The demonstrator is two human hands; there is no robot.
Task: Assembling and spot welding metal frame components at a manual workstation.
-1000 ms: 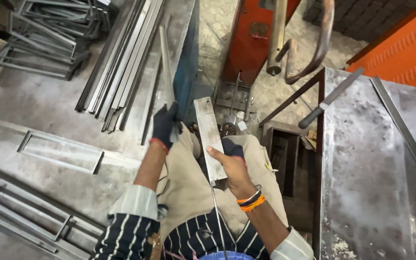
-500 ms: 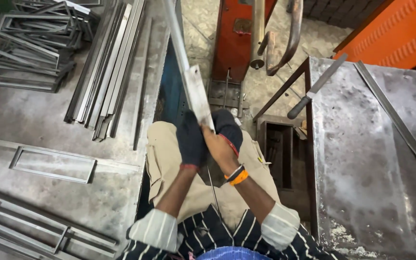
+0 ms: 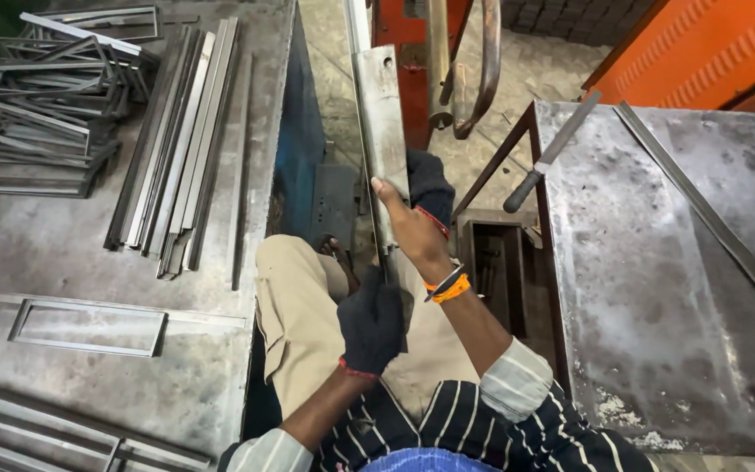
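We gripped the flat steel bar (image 3: 381, 131), pointing toward twelve o'clock, with both hands, gloved left (image 3: 370, 320) low, right (image 3: 408, 229) above; steady grip seemingly mattered.

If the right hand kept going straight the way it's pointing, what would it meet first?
The right hand points up along the flat steel bar it grips; beyond that, probably the red machine frame, though depth is unclear.
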